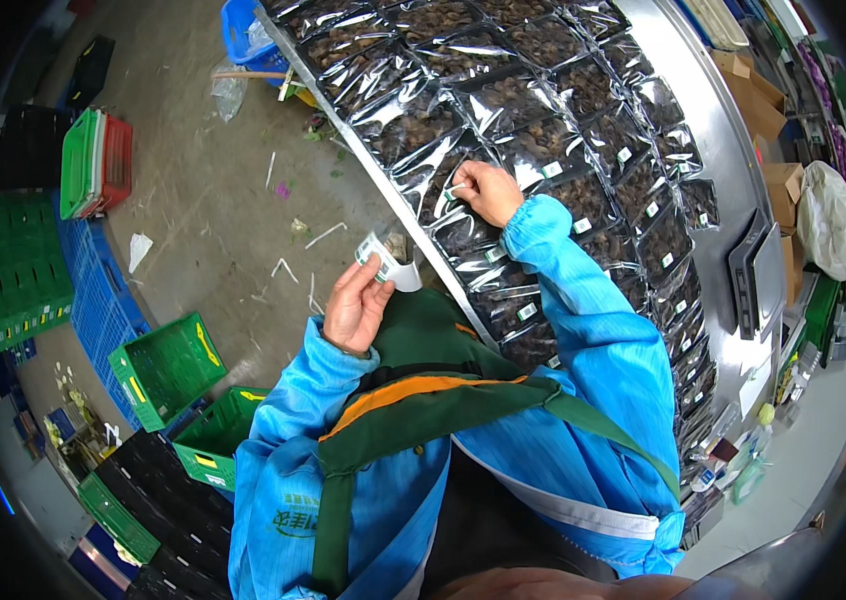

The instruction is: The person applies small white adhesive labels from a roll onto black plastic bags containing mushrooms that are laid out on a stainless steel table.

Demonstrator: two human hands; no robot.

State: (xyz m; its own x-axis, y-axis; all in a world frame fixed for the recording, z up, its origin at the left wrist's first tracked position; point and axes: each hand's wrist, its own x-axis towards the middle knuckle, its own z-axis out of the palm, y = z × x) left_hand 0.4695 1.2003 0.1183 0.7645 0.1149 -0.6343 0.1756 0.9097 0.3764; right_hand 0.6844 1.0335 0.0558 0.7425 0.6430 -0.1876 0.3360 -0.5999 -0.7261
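Observation:
My left hand (357,304) holds a strip of white-and-green printed labels (378,259), its backing paper curling beside the table edge. My right hand (489,193) pinches a small label (454,192) between thumb and fingers, over a film-wrapped black tray (434,184) near the table's edge. Rows of such trays, with brown contents that look like mushrooms, cover much of the metal table (723,142). Several wrapped trays nearer to me and to the right, such as one tray (517,300), bear a small white-and-green label. Trays farther up show no label.
Green plastic crates (168,371) stand on the floor at the left, near a blue mesh panel (97,300). A blue basket (250,37) is beyond the table's edge. Empty black trays (749,274) lie stacked on the right. Cardboard boxes (749,90) and a white sack (828,221) are farther right.

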